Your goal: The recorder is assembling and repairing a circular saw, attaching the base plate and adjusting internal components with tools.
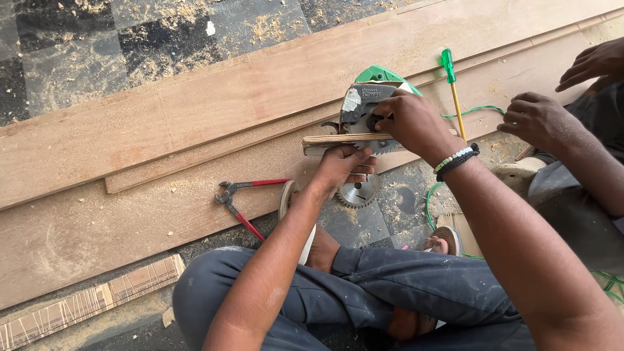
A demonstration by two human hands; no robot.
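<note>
Your left hand (343, 164) clamps the plywood base (338, 139) of the circular saw (364, 114), tipped over the planks (195, 110). Your right hand (406, 120) pinches the blade hub. A loose blade (359, 192) lies on the floor below; pincers (240, 198) wait untouched.

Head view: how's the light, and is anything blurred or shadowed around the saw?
Head view: bright, even daylight, sharp on the circular saw and both hands, left hand, right hand; soft shadow under the saw across the plank; forearms nearest the lens slightly soft; no glare.

Grey trousers (390, 286), beaded wristbands (455, 158)
</note>
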